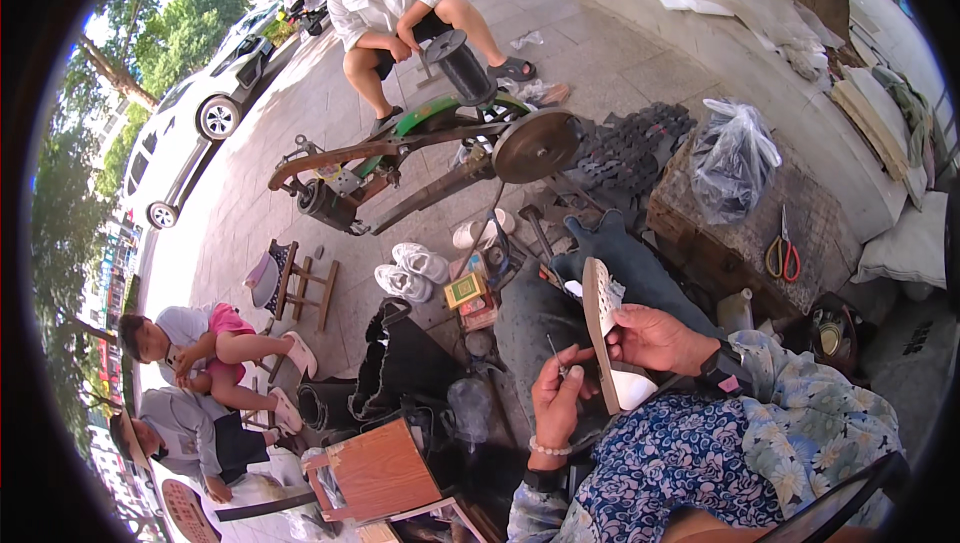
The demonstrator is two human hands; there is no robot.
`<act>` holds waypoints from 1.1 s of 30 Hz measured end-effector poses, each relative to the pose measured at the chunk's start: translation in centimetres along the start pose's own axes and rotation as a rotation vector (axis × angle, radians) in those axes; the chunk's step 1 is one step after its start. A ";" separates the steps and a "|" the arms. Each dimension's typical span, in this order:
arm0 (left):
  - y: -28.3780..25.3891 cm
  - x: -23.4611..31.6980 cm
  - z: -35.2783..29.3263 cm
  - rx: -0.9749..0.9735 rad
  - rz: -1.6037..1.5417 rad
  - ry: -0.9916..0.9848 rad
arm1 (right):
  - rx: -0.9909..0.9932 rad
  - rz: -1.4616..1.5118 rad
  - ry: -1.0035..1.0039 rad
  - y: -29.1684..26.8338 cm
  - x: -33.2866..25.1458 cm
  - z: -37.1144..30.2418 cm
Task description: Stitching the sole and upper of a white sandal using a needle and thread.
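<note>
A white shoe (632,389) with a tan sole is held upright over my lap, its upper dotted with small holes. My right hand (662,339) grips it from the right side, fingers closed round its middle. Close to the sole's left face, my left hand (556,399) pinches a thin, needle-like metal tool (552,345) that points up. The fingertips of both hands come near each other at the sole's edge. A dark cloth (535,318) lies over my knees beneath the shoe. Part of the shoe's upper is hidden behind the sole and my right fingers.
A hand-cranked sewing machine (440,143) stands ahead. White shoes (412,271) and small boxes (466,291) lie beyond my knees. Scissors (784,253) and a plastic bag (735,158) rest on a wooden chest (690,198). A wooden stool (385,468) is at left; three people sit nearby.
</note>
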State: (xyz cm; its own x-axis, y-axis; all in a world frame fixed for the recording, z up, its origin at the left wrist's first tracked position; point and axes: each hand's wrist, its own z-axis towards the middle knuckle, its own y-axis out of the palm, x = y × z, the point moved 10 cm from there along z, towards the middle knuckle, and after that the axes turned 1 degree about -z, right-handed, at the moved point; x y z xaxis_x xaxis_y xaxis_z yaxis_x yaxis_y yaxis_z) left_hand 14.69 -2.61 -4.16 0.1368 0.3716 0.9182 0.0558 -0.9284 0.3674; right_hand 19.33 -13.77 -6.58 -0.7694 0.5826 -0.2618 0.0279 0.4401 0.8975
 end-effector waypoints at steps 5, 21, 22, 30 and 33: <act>0.0 -0.2 -0.1 -0.014 0.021 -0.006 | -0.017 0.040 -0.005 1.1 -0.5 -0.5; -0.4 -0.1 0.2 0.054 -0.050 0.009 | -0.184 0.190 0.039 2.1 -1.2 -0.7; -0.5 -0.1 0.1 0.057 -0.055 0.001 | -0.196 0.189 0.038 2.4 -1.2 -0.8; 2.9 6.7 -1.3 0.012 0.897 0.498 | -0.158 0.183 0.001 1.7 -1.2 -0.7; 3.0 6.9 -0.7 0.052 1.012 0.273 | -0.147 0.154 -0.011 1.7 -1.5 -0.6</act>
State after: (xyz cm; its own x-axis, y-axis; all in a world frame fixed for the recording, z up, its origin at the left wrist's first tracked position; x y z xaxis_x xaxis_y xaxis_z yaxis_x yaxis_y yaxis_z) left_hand 15.11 -2.82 3.39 -0.0842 -0.5968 0.7980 0.0837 -0.8022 -0.5912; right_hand 20.18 -14.32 -4.44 -0.7564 0.6429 -0.1207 0.0503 0.2411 0.9692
